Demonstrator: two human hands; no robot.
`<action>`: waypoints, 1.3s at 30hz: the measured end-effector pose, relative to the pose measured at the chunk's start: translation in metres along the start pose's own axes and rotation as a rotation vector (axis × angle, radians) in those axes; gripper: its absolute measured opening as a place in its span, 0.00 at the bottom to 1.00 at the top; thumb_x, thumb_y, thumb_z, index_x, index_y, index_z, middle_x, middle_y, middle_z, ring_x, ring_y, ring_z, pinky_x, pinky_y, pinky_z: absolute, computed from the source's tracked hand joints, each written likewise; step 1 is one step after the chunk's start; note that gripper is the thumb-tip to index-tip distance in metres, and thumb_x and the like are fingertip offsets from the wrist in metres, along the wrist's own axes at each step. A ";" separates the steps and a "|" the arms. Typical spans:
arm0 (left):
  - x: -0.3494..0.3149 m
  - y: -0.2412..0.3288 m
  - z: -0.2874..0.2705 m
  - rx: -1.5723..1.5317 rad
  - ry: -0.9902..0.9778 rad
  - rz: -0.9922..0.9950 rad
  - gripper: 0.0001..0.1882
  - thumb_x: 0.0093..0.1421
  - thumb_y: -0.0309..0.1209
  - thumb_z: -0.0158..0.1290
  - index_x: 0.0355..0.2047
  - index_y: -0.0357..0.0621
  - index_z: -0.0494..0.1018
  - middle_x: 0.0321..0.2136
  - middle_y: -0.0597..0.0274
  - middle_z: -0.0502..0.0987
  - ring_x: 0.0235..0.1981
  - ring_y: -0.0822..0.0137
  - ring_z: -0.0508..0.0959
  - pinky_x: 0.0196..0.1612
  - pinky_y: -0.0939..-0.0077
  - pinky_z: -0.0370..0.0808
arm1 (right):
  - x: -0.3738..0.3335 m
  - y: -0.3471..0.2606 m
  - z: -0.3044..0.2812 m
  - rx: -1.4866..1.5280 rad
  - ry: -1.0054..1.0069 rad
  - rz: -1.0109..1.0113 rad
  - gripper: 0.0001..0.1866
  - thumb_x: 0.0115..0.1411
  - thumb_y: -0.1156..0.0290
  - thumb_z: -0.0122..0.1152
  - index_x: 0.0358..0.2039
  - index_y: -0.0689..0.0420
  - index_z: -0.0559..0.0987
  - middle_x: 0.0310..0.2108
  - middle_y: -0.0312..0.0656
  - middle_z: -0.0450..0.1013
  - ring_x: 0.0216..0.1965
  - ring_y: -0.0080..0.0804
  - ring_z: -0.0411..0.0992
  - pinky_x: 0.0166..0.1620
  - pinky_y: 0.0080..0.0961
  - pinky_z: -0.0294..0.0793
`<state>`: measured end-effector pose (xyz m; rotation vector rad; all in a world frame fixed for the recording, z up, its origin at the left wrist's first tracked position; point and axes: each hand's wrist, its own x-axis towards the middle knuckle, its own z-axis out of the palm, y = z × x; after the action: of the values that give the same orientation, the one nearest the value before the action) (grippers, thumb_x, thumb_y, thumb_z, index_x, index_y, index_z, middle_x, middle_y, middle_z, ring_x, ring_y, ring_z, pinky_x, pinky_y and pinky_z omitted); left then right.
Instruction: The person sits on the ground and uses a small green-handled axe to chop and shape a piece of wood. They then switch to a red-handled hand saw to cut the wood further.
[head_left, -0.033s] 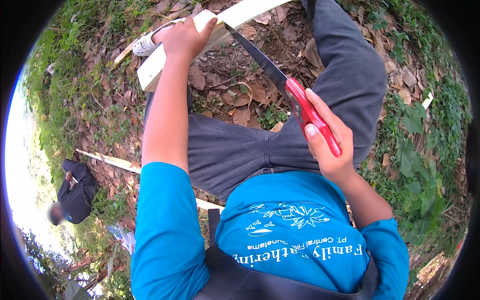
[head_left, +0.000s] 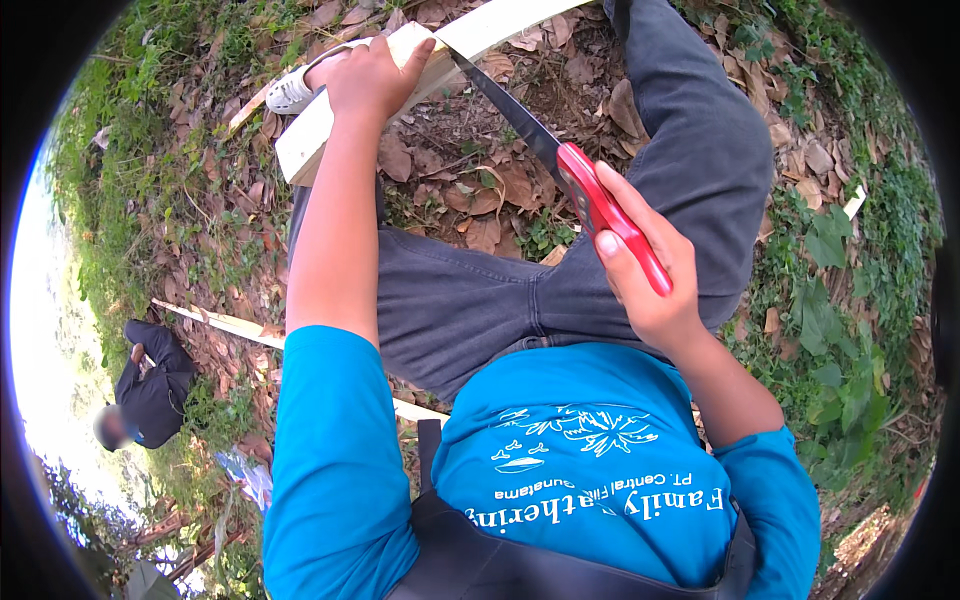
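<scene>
Near the top of the view my left hand (head_left: 372, 82) presses on a pale wooden beam (head_left: 305, 145), its fingers closed over the far side and the thumb reaching along the top. My right hand (head_left: 655, 265) is wrapped around the red handle of a handsaw (head_left: 612, 215). From the handle the dark blade slants up and to the left. Its tip end meets the beam just right of my left thumb. How deep the blade sits in the wood I cannot tell.
My legs in dark trousers (head_left: 450, 290) are spread around the work. Dry leaves (head_left: 480, 195) and green plants (head_left: 830, 340) cover the ground. A light wooden strip (head_left: 220, 320) lies at left. Farther left, a person in dark clothes (head_left: 155, 385) sits bent forward.
My right hand and the saw have shifted slightly up and to the left, toward the beam. My left hand and the beam stay almost where they were.
</scene>
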<state>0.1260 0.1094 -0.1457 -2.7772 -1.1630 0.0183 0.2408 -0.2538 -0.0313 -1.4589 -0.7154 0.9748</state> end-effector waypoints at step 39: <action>0.006 -0.009 -0.002 -0.053 -0.035 -0.002 0.50 0.65 0.76 0.32 0.49 0.38 0.78 0.43 0.41 0.83 0.46 0.45 0.84 0.45 0.50 0.80 | -0.009 -0.003 -0.001 -0.018 0.027 -0.081 0.28 0.67 0.76 0.59 0.68 0.64 0.69 0.61 0.52 0.74 0.59 0.30 0.74 0.61 0.25 0.69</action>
<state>0.1245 0.1198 -0.1424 -2.8326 -1.1913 0.0361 0.2373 -0.2618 -0.0269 -1.4446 -0.7595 0.8870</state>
